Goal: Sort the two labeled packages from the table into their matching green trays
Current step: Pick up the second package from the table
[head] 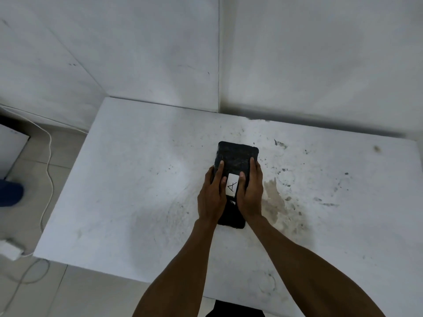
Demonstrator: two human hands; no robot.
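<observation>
My left hand (211, 193) and right hand (250, 191) grip the black package (237, 157) on the white table (137, 179). Its white label (232, 185) reads "A". My hands hide the package's middle.

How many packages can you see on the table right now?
2, it seems. One package labeled A lies mid-table under both hands; a second black one seems to lie beneath it, nearer the person, label hidden.
</observation>
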